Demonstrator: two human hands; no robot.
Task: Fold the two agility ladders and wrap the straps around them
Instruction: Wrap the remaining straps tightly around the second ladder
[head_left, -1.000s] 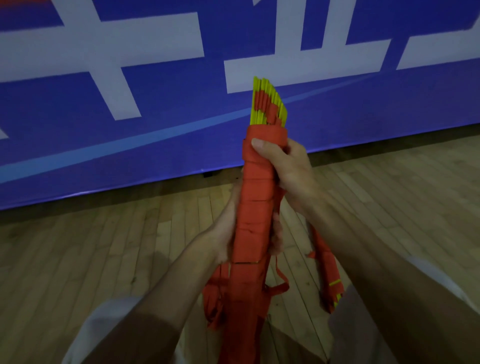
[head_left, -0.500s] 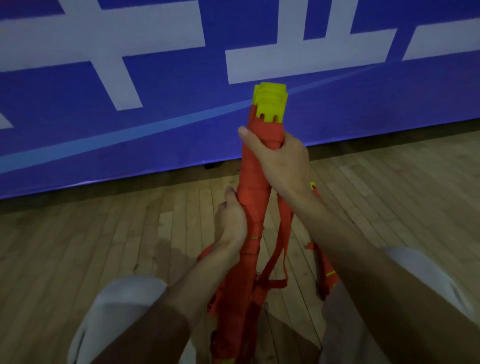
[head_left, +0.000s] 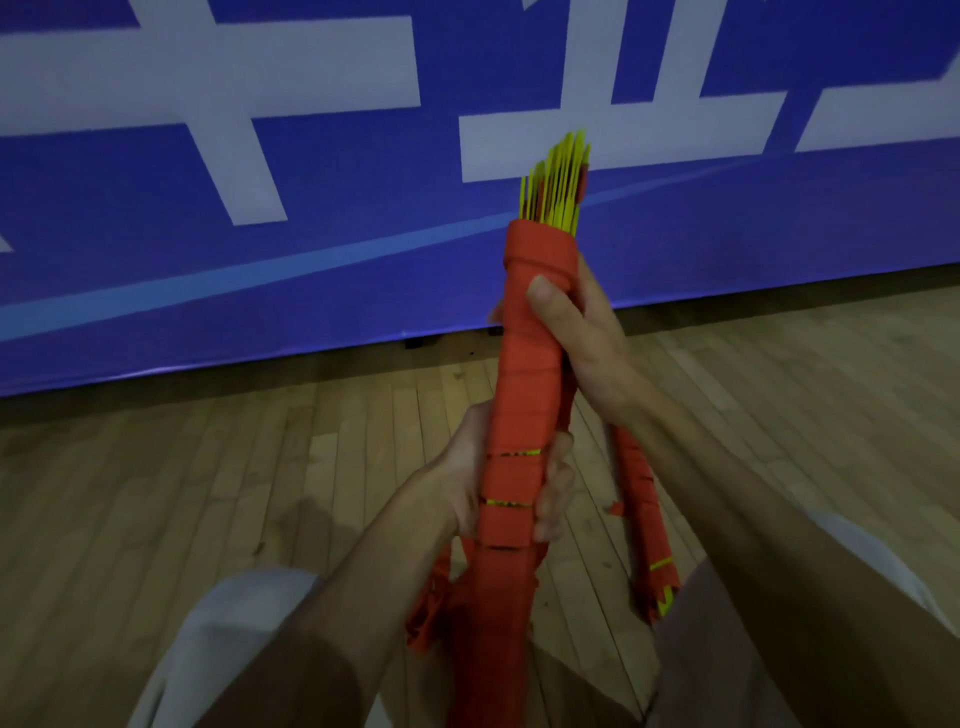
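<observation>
Upright between two light-trousered knees (head_left: 218, 639) rises one wrapped ladder (head_left: 524, 395). A red strap (head_left: 540, 260) is wound round it in bands almost to the top. Above the last band's edge a fan of yellow rungs (head_left: 556, 192) sticks out, too tightly packed to count. Two hands clamp it, set apart along its length. The right hand (head_left: 576, 332) grips near the top with its thumb laid on the front. The left hand (head_left: 467, 478) grips lower, fingers curled round the far side. Loose strap ends (head_left: 431, 603) hang at the lower left. A second ladder (head_left: 647, 525), also red-wrapped, slants down behind the right forearm. The wooden floor (head_left: 182, 467) stretches wide on both sides to the lower edge of the blue banner (head_left: 260, 270).
</observation>
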